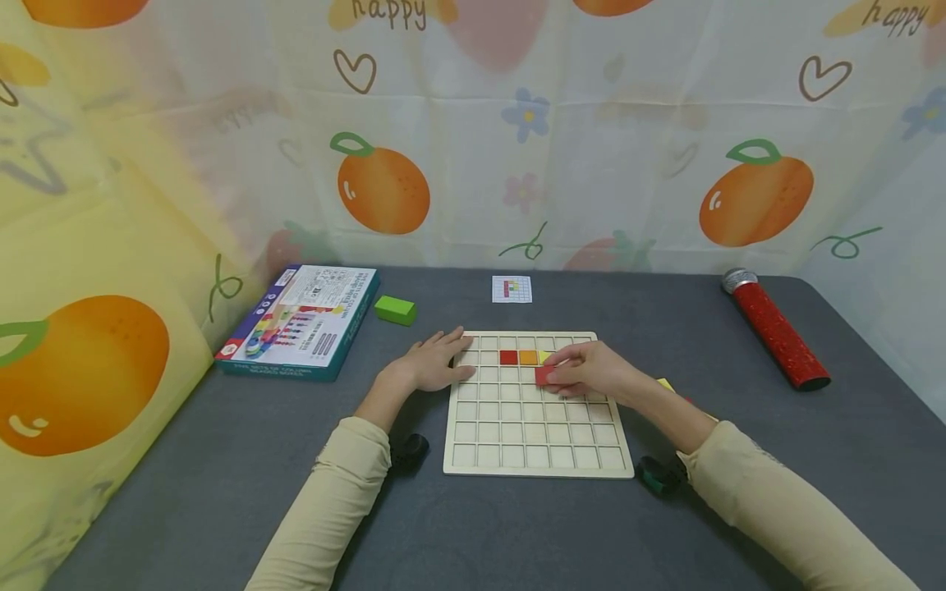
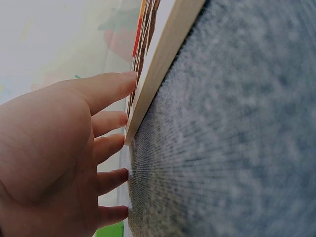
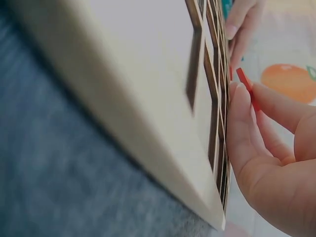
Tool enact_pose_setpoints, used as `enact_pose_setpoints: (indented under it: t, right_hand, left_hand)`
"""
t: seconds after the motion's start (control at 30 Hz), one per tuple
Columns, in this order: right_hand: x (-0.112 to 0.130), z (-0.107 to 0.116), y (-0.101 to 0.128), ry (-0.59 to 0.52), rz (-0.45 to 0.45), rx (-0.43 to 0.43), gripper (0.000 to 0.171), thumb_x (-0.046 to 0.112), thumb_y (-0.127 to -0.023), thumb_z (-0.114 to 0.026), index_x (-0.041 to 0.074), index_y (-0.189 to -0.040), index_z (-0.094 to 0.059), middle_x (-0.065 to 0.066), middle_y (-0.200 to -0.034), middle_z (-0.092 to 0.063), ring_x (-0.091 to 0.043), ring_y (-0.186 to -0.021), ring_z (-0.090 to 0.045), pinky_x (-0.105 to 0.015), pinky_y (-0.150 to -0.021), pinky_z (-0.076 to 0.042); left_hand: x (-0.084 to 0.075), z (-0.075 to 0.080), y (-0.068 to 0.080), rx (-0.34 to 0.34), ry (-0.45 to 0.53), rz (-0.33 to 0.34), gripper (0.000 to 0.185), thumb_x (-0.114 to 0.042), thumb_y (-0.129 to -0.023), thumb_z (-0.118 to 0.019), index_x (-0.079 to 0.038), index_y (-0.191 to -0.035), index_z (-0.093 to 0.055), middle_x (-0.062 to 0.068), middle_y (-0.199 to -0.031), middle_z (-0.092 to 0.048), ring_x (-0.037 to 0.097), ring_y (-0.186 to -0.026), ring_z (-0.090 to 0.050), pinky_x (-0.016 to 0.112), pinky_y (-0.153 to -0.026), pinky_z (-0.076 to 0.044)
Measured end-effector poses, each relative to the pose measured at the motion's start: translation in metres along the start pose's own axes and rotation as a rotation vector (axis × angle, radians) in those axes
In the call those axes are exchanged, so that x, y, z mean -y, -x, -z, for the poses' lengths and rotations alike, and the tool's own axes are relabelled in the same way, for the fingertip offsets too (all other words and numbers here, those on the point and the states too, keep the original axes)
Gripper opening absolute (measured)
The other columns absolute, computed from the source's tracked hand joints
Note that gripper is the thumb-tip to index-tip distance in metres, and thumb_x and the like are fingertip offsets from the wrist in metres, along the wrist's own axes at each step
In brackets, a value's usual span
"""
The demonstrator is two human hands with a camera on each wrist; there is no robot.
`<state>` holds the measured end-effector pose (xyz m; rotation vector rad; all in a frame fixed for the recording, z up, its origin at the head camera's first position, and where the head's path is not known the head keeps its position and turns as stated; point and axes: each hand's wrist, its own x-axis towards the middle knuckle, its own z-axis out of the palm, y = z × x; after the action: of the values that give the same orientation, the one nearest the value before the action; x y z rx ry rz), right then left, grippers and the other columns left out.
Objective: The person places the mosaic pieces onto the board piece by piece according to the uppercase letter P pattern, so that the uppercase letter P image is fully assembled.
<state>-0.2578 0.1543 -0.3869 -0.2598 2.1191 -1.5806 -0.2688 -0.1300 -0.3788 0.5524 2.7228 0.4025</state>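
Dark grey desk (image 1: 517, 529), surface mottled close up, far right corner rounded. Pale cloth backdrop (image 1: 613, 189) along the far edge, faint creases; printed oranges (image 1: 384, 190), blue flowers (image 1: 527, 116), heart outlines, the word "happy". Left cloth side (image 1: 111, 246) yellow-toned, one large orange low down. Right cloth side (image 1: 897, 316) whiter. Light soft, diffuse.

Long, plain sleeves of pale cream cloth cover the forearms, the left sleeve (image 1: 325, 501) creased across its width and the right sleeve (image 1: 798, 509) rumpled near its cuff. Both end short of the wrists, leaving the left hand (image 1: 429, 364) and right hand (image 1: 599, 368) bare. Rounded black wrist devices (image 1: 411, 454) show beside the cuffs, the right one tinged dark green.
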Motion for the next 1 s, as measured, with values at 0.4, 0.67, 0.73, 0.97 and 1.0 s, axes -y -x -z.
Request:
enact_pose_setpoints:
  t: [0.4,0.67,0.73,0.97,1.0]
  right_hand:
    - [0.009,-0.008,-0.004,-0.044,-0.039,0.002,0.035,0.001,-0.088,-0.067,-0.01,-0.12,-0.058,-0.019,-0.095,-0.068,-0.021,-0.075,-0.068,-0.03,-0.068,-0.056]
    - [0.013,-0.014,-0.009,-0.064,-0.029,0.033,0.033,-0.001,-0.087,-0.066,-0.011,-0.118,-0.058,-0.02,-0.093,-0.069,-0.018,-0.074,-0.068,-0.029,-0.068,-0.056]
    - [0.014,-0.016,-0.01,-0.077,-0.04,0.035,0.033,-0.001,-0.087,-0.067,-0.011,-0.118,-0.059,-0.02,-0.094,-0.068,-0.018,-0.074,-0.068,-0.03,-0.069,-0.056]
    - [0.018,-0.024,-0.014,-0.126,-0.085,0.005,0.033,-0.001,-0.088,-0.066,-0.01,-0.12,-0.058,-0.019,-0.095,-0.068,-0.019,-0.075,-0.069,-0.029,-0.069,-0.056]
    - [0.018,-0.025,-0.015,-0.133,-0.089,-0.001,0.034,-0.002,-0.088,-0.065,-0.01,-0.12,-0.057,-0.019,-0.094,-0.068,-0.019,-0.075,-0.069,-0.029,-0.069,-0.056]
  left_hand:
    - [0.003,0.0,-0.001,0.001,-0.002,-0.006,0.065,-0.041,-0.099,-0.047,-0.012,-0.153,-0.024,0.009,-0.158,-0.011,0.035,-0.143,-0.008,0.057,-0.11,-0.011]
    - [0.003,-0.001,-0.002,0.005,-0.005,0.001,0.065,-0.042,-0.099,-0.047,-0.014,-0.153,-0.023,0.008,-0.158,-0.01,0.033,-0.143,-0.007,0.057,-0.11,-0.01]
    - [0.003,-0.001,-0.002,0.005,-0.003,0.003,0.065,-0.042,-0.099,-0.047,-0.014,-0.153,-0.023,0.008,-0.158,-0.01,0.033,-0.143,-0.007,0.056,-0.11,-0.01]
    - [0.002,-0.002,-0.002,-0.005,-0.009,0.01,0.065,-0.042,-0.099,-0.047,-0.014,-0.153,-0.024,0.008,-0.158,-0.011,0.033,-0.143,-0.008,0.056,-0.11,-0.011]
    - [0.001,-0.002,-0.002,-0.006,-0.01,0.01,0.065,-0.042,-0.099,-0.047,-0.014,-0.153,-0.024,0.008,-0.158,-0.011,0.033,-0.143,-0.008,0.056,-0.11,-0.011]
